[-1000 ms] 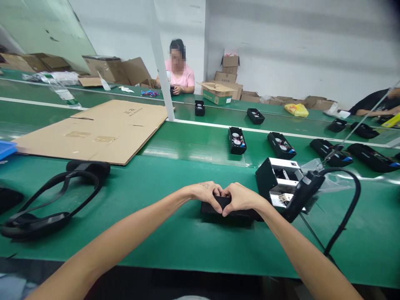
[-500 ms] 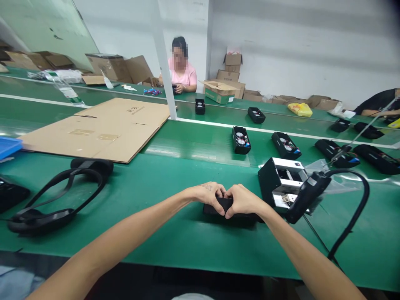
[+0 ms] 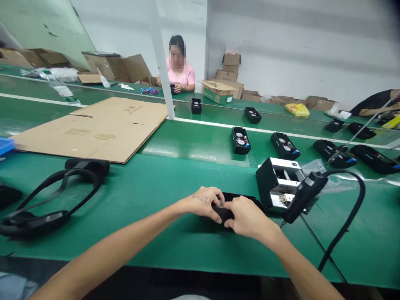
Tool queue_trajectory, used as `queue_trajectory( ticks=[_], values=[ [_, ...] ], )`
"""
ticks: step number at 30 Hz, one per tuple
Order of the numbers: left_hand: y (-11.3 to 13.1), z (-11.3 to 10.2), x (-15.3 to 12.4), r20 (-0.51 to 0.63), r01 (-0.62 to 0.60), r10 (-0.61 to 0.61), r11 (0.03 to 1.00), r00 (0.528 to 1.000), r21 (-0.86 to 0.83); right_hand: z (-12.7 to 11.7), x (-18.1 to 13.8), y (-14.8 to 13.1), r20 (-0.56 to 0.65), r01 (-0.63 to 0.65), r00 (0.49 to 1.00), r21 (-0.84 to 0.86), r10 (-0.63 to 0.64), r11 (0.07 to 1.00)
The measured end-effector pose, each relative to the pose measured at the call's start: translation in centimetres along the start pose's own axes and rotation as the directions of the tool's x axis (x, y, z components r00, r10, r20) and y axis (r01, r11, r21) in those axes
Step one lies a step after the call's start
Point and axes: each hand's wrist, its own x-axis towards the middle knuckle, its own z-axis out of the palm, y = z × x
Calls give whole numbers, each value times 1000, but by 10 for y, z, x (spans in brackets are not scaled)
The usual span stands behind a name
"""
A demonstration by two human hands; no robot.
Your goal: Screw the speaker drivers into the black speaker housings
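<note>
A black speaker-like casing (image 3: 224,213) lies on the green bench in front of me, largely covered by my hands. My left hand (image 3: 208,202) grips its near wall, thumb on the outside and fingers curled over the top. Close beside it, my right hand (image 3: 246,214) holds the same wall with bent fingers. A small shiny bit shows between the fingertips, too small to name. To the right stands a black-and-white screw feeder box (image 3: 276,183). In front of it hangs a black electric screwdriver (image 3: 304,198), its tip pointing down.
A flat cardboard sheet (image 3: 93,129) and a black padded headband (image 3: 56,204) lie to the left. Several open black casings (image 3: 240,141) with round speakers and wires sit beyond. A white post (image 3: 165,83) rises mid-bench. A co-worker in pink (image 3: 181,75) sits opposite.
Both hands have shifted slightly down, and my right hand has turned, its fingers reaching over the wall. More of the casing's far edge shows behind them. The view has swung a little.
</note>
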Motion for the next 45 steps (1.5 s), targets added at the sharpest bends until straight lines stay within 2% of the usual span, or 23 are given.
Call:
queue_trajectory(
  ticks=[2, 3, 4, 5, 6, 7, 8, 9, 10, 11, 12, 13, 16, 20, 22, 27, 29, 31, 34, 37, 39, 41, 45],
  values=[
    [-1, 20, -15, -78, -126, 140, 978, 987, 166, 5, -27, 4, -225, 41, 974, 56, -28, 998],
    [-4, 32, -23, -110, -187, 224, 943, 968, 274, 8, -41, 10, -413, 47, 911, 100, -1, 994],
    [-7, 43, -30, -136, -231, 300, 898, 944, 374, 10, -53, 19, -628, 39, 775, 148, 64, 988],
    [-10, 53, -36, -154, -257, 360, 853, 920, 455, 11, -64, 31, -809, 17, 568, 193, 150, 981],
    [-14, 62, -40, -170, -267, 399, 819, 901, 507, 11, -72, 44, -914, -22, 335, 234, 228, 972],
    [-17, 69, -43, -187, -269, 426, 797, 885, 540, 10, -78, 59, -950, -66, 138, 272, 279, 960],
    [-20, 74, -45, -203, -269, 444, 784, 873, 559, 8, -82, 74, -948, -114, 21, 314, 318, 943],
    [-22, 76, -46, -218, -271, 458, 779, 862, 566, 4, -85, 88, -931, -158, 3, 361, 366, 919],
    [-23, 77, -46, -228, -272, 467, 776, 854, 568, 1, -85, 102, -901, -183, 57, 413, 429, 892],
    [-23, 77, -46, -232, -273, 469, 777, 852, 568, -2, -85, 113, -853, -181, 148, 474, 500, 862],
    [-22, 76, -46, -232, -271, 467, 778, 853, 566, -4, -84, 122, -797, -149, 225, 540, 560, 828],
    [-21, 75, -46, -228, -269, 460, 781, 858, 564, -5, -82, 129, -755, -94, 270, 597, 598, 796],
    [-19, 72, -45, -225, -258, 442, 791, 869, 555, 3, -77, 137, -748, 105, 265, 650, 609, 753],
    [-23, 76, -45, -276, -283, 478, 799, 834, 531, 14, -74, 132, -735, 307, 320, 677, 597, 669],
    [-26, 80, -44, -307, -286, 485, 808, 819, 516, 6, -75, 127, -742, 378, 268, 668, 615, 641],
    [-24, 87, -36, -395, -255, 483, 825, 781, 504, -43, -75, 111, -810, 555, -48, 464, 584, 690],
    [-22, 88, -32, -412, -236, 476, 826, 777, 511, -57, -70, 110, -823, 538, -102, 427, 559, 727],
    [-20, 88, -28, -415, -221, 467, 828, 780, 516, -61, -64, 113, -843, 439, -47, 465, 536, 769],
    [-20, 88, -25, -411, -219, 471, 822, 780, 526, -57, -60, 119, -850, 327, 107, 520, 515, 789],
    [-22, 88, -25, -412, -225, 483, 815, 773, 534, -49, -66, 111, -817, 336, 268, 576, 511, 745],
    [-22, 88, -25, -411, -223, 480, 816, 775, 533, -42, -73, 94, -784, 422, 356, 620, 508, 662],
    [-21, 89, -26, -402, -216, 472, 816, 785, 535, -31, -79, 72, -778, 551, 394, 626, 489, 551],
    [-19, 90, -28, -387, -193, 446, 818, 807, 541, -4, -77, 34, -811, 708, 409, 572, 419, 415]
  ],
)
